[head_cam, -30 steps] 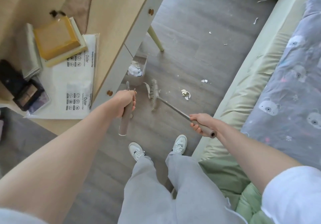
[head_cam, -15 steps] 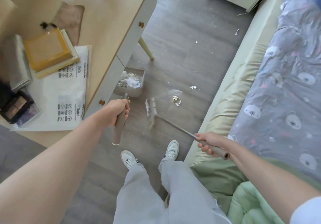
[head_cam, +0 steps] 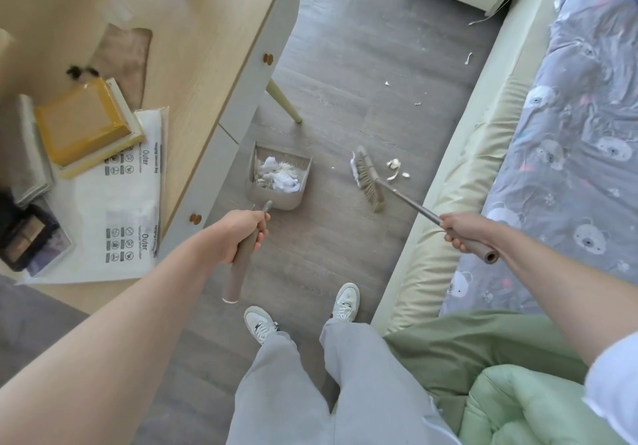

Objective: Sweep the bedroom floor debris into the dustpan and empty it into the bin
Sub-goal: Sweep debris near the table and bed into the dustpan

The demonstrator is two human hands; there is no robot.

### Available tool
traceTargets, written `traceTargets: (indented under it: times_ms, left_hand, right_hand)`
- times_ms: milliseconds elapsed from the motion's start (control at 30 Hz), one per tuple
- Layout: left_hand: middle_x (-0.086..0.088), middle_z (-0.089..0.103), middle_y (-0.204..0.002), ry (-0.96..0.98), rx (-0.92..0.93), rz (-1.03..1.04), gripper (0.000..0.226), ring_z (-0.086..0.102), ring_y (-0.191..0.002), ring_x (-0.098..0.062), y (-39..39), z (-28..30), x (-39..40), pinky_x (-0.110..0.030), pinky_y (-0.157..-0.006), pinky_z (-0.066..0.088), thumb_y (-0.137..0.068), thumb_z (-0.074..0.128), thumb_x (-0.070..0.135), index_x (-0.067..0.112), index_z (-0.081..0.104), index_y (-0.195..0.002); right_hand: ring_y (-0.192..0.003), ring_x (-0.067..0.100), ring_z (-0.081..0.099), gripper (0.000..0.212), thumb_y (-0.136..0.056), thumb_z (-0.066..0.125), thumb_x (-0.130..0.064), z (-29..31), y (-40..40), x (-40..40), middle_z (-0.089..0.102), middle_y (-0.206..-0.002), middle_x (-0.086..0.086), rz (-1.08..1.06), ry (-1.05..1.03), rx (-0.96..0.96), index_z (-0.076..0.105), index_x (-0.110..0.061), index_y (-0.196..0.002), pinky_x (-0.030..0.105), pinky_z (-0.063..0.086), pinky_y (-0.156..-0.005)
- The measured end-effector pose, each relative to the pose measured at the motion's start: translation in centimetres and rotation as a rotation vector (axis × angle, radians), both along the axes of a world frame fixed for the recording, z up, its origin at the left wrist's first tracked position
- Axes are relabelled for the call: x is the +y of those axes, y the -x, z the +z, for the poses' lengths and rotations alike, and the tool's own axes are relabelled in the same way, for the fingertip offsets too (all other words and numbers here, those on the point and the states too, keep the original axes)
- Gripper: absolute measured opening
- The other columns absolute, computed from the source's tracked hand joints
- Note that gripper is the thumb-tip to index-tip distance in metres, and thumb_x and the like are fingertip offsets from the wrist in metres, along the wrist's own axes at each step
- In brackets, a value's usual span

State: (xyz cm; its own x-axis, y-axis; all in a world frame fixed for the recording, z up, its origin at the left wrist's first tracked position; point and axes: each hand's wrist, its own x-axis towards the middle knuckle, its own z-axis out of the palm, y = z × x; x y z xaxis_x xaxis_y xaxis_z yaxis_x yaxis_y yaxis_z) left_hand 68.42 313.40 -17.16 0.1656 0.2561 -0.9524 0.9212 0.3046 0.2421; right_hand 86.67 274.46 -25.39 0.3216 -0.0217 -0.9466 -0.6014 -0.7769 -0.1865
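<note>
on the grey plank floor (head_cam: 345, 65) between desk (head_cam: 214, 47) and bed (head_cam: 569, 116), person standing, feet at bottom centre. dustpan (head_cam: 280, 199) sits on floor beside desk front, holding a heap of white scraps. left hand (head_cam: 238, 236) fist wrapped tight round upright dustpan handle (head_cam: 241, 265). right hand (head_cam: 464, 232) curled shut on broom handle (head_cam: 483, 253) near its end. broom head (head_cam: 369, 179) down on floor, right of pan, apart from it. pale debris curls (head_cam: 395, 168) lie just beside bristles on bed side. smaller flecks (head_cam: 467, 58) scattered farther up floor.
</note>
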Motion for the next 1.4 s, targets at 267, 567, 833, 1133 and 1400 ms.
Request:
traceTargets:
  times_ms: [267, 567, 833, 1133, 1400]
  left_hand:
    - [-0.004, 0.055, -0.074, 0.015, -0.008, -0.048, 0.017, 0.047, -0.051, -0.011, -1.6, 0.6, -1.7, -0.018, -0.043, 0.042, -0.092, 0.046, 0.007, 0.016, 0.060, -0.096]
    - [-0.005, 0.052, -0.071, 0.054, -0.012, 0.043, 0.017, 0.047, -0.052, -0.012, -2.6, -0.2, 0.5, -0.019, -0.041, 0.043, -0.093, 0.044, 0.006, 0.015, 0.058, -0.093]
    - [-0.005, 0.054, -0.074, 0.092, 0.008, -0.032, 0.019, 0.049, -0.053, -0.011, -4.1, -1.1, 2.7, -0.018, -0.041, 0.044, -0.089, 0.046, 0.003, 0.015, 0.060, -0.092]
    - [-0.004, 0.050, -0.058, 0.136, 0.000, -0.318, 0.017, 0.045, -0.044, -0.016, -9.7, 0.2, 0.4, -0.021, -0.048, 0.041, -0.096, 0.043, 0.012, 0.011, 0.051, -0.081]
    - [-0.007, 0.051, -0.055, 0.106, -0.030, -0.576, 0.016, 0.045, -0.042, -0.019, -15.6, 1.3, -0.7, -0.021, -0.047, 0.039, -0.089, 0.042, 0.005, 0.008, 0.052, -0.078]
  right_hand:
    - [-0.042, 0.010, 0.041, 0.040, -0.098, 0.043, -0.018, 1.6, -1.9, 2.4, 0.048, -0.070, 0.005, -0.096, -0.087, 0.027, 0.044, -0.028, -0.137, 0.015, 0.034, -0.033]
    - [-0.034, 0.008, 0.040, 0.030, -0.097, 0.047, -0.018, -0.1, -1.8, 9.8, 0.048, -0.066, 0.003, -0.140, -0.105, 0.127, 0.050, -0.023, -0.127, 0.014, 0.034, -0.033]
    - [-0.039, 0.012, 0.043, 0.035, -0.097, 0.044, -0.013, 0.3, -6.4, 11.3, 0.049, -0.067, 0.007, -0.159, 0.031, -0.113, 0.050, -0.014, -0.131, 0.014, 0.036, -0.034]
    - [-0.029, 0.006, 0.039, 0.024, -0.101, 0.038, -0.019, 6.0, 1.5, 9.7, 0.043, -0.066, 0.003, -0.784, -0.082, 0.089, 0.046, -0.009, -0.082, 0.013, 0.032, -0.028]
    - [-0.032, 0.010, 0.044, 0.012, -0.097, 0.035, -0.009, 5.3, 0.5, 11.0, 0.043, -0.067, 0.003, -1.177, -0.155, 0.151, 0.046, -0.009, -0.095, 0.016, 0.038, -0.030]
